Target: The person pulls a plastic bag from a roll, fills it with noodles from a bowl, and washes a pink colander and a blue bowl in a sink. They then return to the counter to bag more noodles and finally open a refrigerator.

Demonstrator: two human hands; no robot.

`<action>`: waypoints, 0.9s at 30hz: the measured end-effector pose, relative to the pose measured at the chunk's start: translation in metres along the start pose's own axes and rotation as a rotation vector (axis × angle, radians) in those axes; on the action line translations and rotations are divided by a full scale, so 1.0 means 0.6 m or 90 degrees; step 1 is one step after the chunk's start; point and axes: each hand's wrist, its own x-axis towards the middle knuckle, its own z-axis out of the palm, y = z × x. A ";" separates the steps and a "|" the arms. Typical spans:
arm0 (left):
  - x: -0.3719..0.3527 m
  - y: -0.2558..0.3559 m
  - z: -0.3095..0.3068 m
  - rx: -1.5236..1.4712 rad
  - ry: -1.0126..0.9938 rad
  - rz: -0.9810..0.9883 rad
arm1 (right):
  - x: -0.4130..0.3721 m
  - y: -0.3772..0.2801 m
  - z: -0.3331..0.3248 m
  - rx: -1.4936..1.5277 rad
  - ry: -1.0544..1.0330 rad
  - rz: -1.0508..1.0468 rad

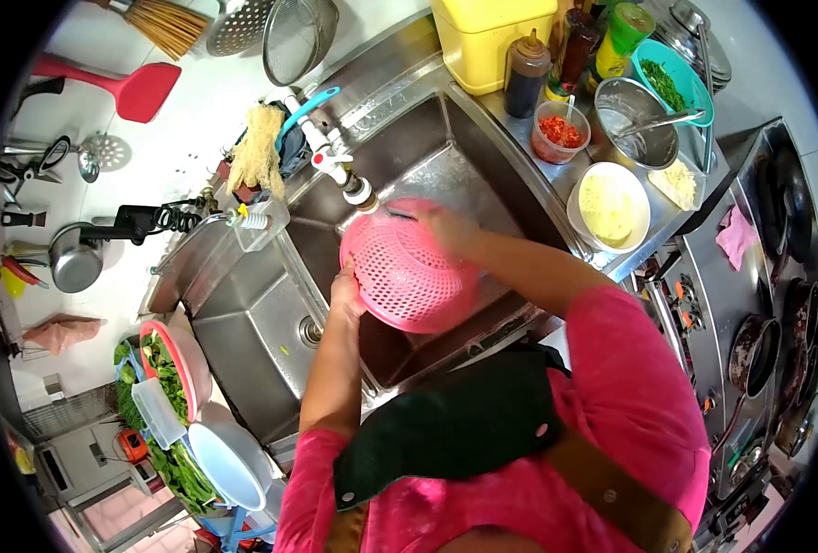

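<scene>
A pink plastic colander (407,276) is tilted over the right-hand sink basin (506,207), below the tap (361,195). On its left edge my left hand (345,289) is closed, with the thumb up against the pink side. My right hand (452,232) is at the colander's upper right part, smeared by motion. A short dark streak shows just left of those blurred fingers; I cannot tell whether it is a tool or a slot in the colander.
Left of the colander lies a second basin (252,341) with a drain. A yellow container (492,41), a sauce bottle (526,78), a tub of chopped red pieces (561,134) and a white bowl (609,207) line the right counter. Leafy greens (183,470) and a light blue bowl (231,465) stand lower left.
</scene>
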 end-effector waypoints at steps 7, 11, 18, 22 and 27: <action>-0.023 0.002 -0.011 -0.027 0.007 0.108 | 0.021 0.148 0.039 -0.152 0.033 0.097; -0.025 0.003 0.001 -0.040 0.038 0.135 | -0.046 0.146 0.079 0.003 0.034 0.162; 0.017 -0.020 0.029 0.145 0.172 0.208 | -0.059 -0.031 0.081 0.154 0.117 -0.017; -0.023 -0.014 0.063 0.254 0.068 0.209 | 0.031 -0.026 -0.017 -0.007 0.135 0.047; -0.036 -0.007 0.045 0.195 -0.024 0.192 | 0.097 0.197 0.001 -0.101 0.000 0.215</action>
